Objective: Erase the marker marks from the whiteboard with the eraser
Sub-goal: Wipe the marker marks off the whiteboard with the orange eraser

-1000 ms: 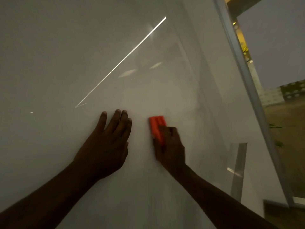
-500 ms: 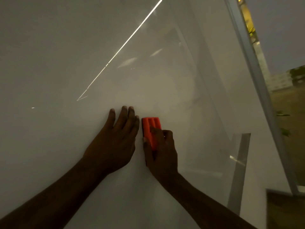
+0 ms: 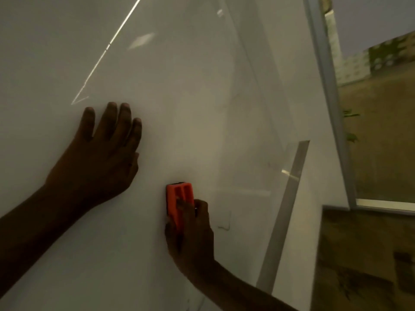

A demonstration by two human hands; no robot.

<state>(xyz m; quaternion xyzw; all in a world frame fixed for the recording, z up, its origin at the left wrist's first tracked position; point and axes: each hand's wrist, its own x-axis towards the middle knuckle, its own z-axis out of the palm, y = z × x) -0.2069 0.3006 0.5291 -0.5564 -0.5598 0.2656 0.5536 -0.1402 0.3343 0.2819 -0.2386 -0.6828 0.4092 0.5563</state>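
A large glossy whiteboard (image 3: pixel 202 90) fills most of the head view, dimly lit. My right hand (image 3: pixel 190 232) grips an orange eraser (image 3: pixel 179 198) and presses it flat against the board, low and centre. A faint thin marker line (image 3: pixel 226 223) shows just right of that hand. My left hand (image 3: pixel 101 153) lies flat on the board with fingers spread, up and to the left of the eraser, holding nothing.
The board's grey metal frame (image 3: pixel 325 86) runs down the right side. Beyond it is a brownish wall (image 3: pixel 377 142) and a window ledge (image 3: pixel 381 204). A bright reflected light streak (image 3: pixel 107 48) crosses the upper board.
My right hand has slid the eraser downward and to the right, away from my left hand. The left hand stays pressed on the board. The camera view has shifted.
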